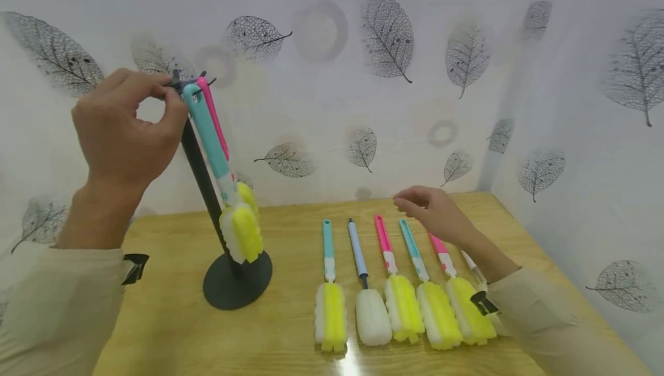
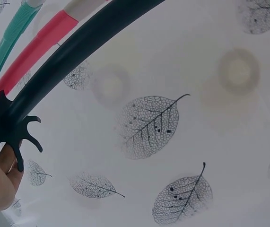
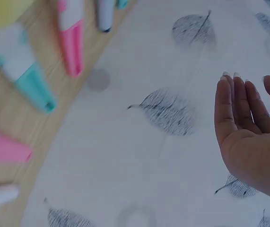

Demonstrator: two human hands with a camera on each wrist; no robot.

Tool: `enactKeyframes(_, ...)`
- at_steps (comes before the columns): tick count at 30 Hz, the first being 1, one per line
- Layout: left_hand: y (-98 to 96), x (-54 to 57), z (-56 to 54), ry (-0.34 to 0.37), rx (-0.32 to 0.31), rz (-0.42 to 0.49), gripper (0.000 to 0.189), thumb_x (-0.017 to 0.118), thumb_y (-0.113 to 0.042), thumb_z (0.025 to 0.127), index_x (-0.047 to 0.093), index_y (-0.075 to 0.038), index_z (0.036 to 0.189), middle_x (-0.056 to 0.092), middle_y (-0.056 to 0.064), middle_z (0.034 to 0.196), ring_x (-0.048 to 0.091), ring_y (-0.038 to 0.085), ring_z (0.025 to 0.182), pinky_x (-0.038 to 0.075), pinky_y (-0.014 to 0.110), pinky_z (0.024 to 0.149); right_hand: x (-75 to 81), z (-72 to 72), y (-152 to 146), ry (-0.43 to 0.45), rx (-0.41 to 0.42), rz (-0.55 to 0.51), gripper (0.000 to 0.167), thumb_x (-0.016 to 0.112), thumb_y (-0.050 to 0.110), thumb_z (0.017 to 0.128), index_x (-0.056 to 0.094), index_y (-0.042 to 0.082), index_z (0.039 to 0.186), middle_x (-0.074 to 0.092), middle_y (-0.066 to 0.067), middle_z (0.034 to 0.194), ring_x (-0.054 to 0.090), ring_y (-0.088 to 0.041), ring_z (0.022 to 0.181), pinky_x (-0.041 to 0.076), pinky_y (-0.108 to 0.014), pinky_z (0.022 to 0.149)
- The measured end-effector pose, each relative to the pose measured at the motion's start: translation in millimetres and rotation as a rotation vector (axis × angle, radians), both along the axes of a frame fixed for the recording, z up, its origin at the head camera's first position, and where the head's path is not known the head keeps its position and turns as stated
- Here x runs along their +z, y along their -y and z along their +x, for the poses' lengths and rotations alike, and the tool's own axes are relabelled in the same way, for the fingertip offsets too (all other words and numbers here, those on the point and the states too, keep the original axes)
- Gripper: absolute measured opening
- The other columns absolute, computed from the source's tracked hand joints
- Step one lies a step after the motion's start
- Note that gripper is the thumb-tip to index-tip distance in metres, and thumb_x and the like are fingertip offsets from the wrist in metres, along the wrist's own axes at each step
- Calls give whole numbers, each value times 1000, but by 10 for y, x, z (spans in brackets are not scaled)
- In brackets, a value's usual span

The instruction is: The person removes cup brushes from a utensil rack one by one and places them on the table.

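At the top of a black hook stand (image 1: pixel 199 162), my left hand (image 1: pixel 129 122) pinches the hooked head between thumb and fingers. The left wrist view shows the fingers behind the curved hooks (image 2: pixel 19 137). A teal-handled sponge brush (image 1: pixel 207 134) and a pink-handled sponge brush (image 1: pixel 214 113) hang from the hooks, heads down. My right hand (image 1: pixel 438 214) is above the table's back part with fingers loosely bent and nothing in them. Below it lie a pink-handled brush (image 1: pixel 440 247) and a teal-handled brush (image 1: pixel 410 240); part of the pink handle is hidden.
More brushes lie in a row on the wooden table (image 1: pixel 161 307): a teal one (image 1: pixel 330 307), a blue-handled one with a white head (image 1: pixel 358 249), a pink one (image 1: pixel 384 237) and a white-handled one (image 1: pixel 472 263). A leaf-patterned curtain (image 1: pixel 321 99) hangs behind.
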State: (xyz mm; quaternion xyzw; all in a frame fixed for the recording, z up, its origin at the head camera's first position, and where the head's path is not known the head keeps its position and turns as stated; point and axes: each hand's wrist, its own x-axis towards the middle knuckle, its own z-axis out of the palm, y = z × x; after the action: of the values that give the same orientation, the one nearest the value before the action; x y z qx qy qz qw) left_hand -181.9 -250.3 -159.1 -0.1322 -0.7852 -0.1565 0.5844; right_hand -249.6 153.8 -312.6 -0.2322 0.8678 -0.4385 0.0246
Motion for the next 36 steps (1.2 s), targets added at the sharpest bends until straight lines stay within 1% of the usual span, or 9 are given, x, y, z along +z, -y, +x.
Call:
enactKeyframes(6, -20, 13, 8, 23, -1, 1, 32, 51, -18, 90, 68, 8, 90, 67, 21, 90, 62, 35, 79, 30, 26, 61, 220, 190, 914, 60, 190, -348, 30, 56, 25, 96, 62, 3, 117, 67, -8, 108, 64, -21, 97, 51, -36, 84)
enactKeyframes(8, -35, 18, 5, 30, 2, -1, 30, 52, -18, 90, 69, 8, 90, 68, 20, 91, 62, 34, 81, 32, 27, 61, 272, 262, 1191, 58, 237, -420, 29, 57, 23, 96, 63, 4, 117, 67, -7, 109, 65, -20, 96, 51, -36, 84)
enactKeyframes(11, -55, 17, -1, 39, 6, 14, 28, 53, -17, 89, 70, 6, 90, 68, 18, 91, 63, 34, 83, 34, 26, 63, 349, 343, 1566, 4, 286, -477, 29, 59, 21, 95, 62, 3, 118, 66, -6, 110, 64, -17, 97, 51, -33, 84)
enactKeyframes(17, -50, 17, 7, 33, 11, 32, 26, 55, -16, 88, 71, 5, 89, 68, 17, 89, 64, 33, 81, 34, 24, 63, 547, 419, 2116, -94, 284, -494, 36, 63, 24, 92, 60, 7, 124, 63, -6, 115, 61, -10, 99, 49, -26, 85)
enactKeyframes(20, -50, 30, 19, 43, 17, 38, 26, 56, -16, 89, 71, 4, 93, 68, 17, 89, 65, 32, 83, 38, 25, 67, 639, 457, 2286, -108, 262, -509, 40, 66, 24, 90, 58, 6, 125, 62, -4, 115, 60, -10, 99, 48, -24, 84)
enactKeyframes(23, -66, 37, 22, 43, 10, 64, 25, 57, -16, 88, 72, 3, 95, 68, 17, 87, 64, 32, 83, 38, 21, 70, 689, 480, 2398, -107, 208, -540, 47, 69, 23, 88, 53, 6, 130, 60, -4, 114, 59, -15, 100, 48, -23, 84)
enactKeyframes(27, -70, 52, 26, 42, 9, 64, 25, 57, -16, 88, 72, 3, 94, 68, 16, 88, 65, 31, 84, 41, 25, 70, 699, 460, 2490, -111, 155, -569, 45, 70, 22, 87, 55, 5, 126, 59, -4, 113, 58, -18, 98, 48, -23, 82)
enactKeyframes(31, -64, 63, 37, 53, 21, 63, 26, 56, -17, 88, 72, 3, 93, 69, 16, 89, 65, 30, 85, 45, 30, 70, 687, 444, 2558, -96, 158, -581, 34, 71, 22, 86, 61, 6, 114, 62, 1, 105, 60, -11, 91, 49, -23, 79)
enactKeyframes(36, -35, 72, 53, 67, 28, 59, 26, 56, -17, 88, 72, 3, 93, 68, 16, 88, 65, 30, 86, 50, 44, 72, 691, 457, 2625, -110, 185, -580, 30, 71, 20, 86, 63, 5, 111, 65, 3, 97, 60, -7, 87, 50, -23, 78)
